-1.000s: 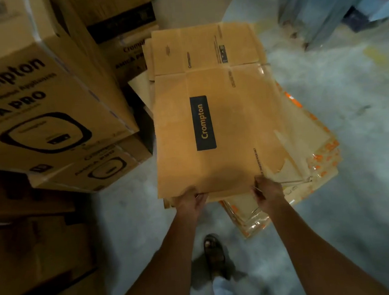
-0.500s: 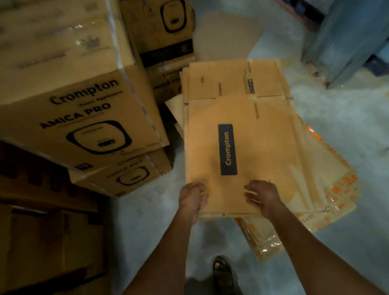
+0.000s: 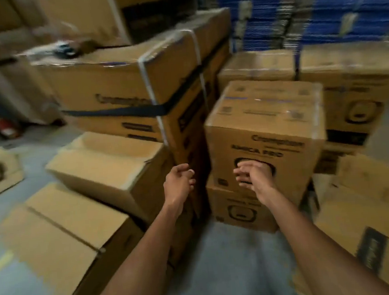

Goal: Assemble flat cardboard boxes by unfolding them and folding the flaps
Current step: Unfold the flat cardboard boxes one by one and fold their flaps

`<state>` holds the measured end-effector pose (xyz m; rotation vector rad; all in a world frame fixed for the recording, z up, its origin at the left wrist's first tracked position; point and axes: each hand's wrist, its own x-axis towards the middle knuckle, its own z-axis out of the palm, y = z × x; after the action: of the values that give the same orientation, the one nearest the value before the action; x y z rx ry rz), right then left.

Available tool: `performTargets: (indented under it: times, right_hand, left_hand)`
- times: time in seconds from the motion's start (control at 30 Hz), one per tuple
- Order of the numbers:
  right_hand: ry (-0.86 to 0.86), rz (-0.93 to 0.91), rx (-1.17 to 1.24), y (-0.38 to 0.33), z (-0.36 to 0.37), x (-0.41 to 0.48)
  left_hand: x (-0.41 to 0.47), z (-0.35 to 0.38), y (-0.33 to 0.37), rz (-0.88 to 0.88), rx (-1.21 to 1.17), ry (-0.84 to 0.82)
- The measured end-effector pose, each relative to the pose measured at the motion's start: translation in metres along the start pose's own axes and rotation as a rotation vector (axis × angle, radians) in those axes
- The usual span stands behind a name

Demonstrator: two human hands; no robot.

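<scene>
Well, big strapped stack (image 3: pixel 122 90) straight ahead, taped box (image 3: pixel 264 122) beside it, both closed up. Flat cardboard (image 3: pixel 351 234) lies low at right, near right arm; picture blurry. Left hand (image 3: pixel 179 184) and right hand (image 3: pixel 253 177) up in air, fingers loosely bent, holding nothing. Best plan, I think: turn right, grab top sheet by two edges, push corners open, fold small flaps first.

The left hand (image 3: pixel 179 184) and right hand (image 3: pixel 255 177) are bare. Behind each wrist the left forearm (image 3: pixel 139 258) and right forearm (image 3: pixel 314 238) are bare too, right to the view's lower edge. One fingernail (image 3: pixel 191 170) shows on the left hand's uppermost finger; blur hides finer detail.
</scene>
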<state>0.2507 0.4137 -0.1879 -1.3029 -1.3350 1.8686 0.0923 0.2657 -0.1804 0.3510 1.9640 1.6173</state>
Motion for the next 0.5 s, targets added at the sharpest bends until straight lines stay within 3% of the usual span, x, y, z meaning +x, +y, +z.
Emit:
performTargets:
  times: [0.17, 0.3, 0.5]
  right_hand:
    - [-0.292, -0.081, -0.105, -0.017, 0.139, -0.02]
    - [-0.421, -0.097, -0.182, -0.013, 0.219, -0.029]
    - [-0.397, -0.079, -0.269, -0.002, 0.286, 0.002]
  left_hand:
    - [0.005, -0.134, 0.008, 0.051, -0.05, 0.335]
    - [0.003, -0.203, -0.006, 0.015, -0.107, 0.497]
    - [0.033, -0.235, -0.043, -0.111, -0.135, 0.488]
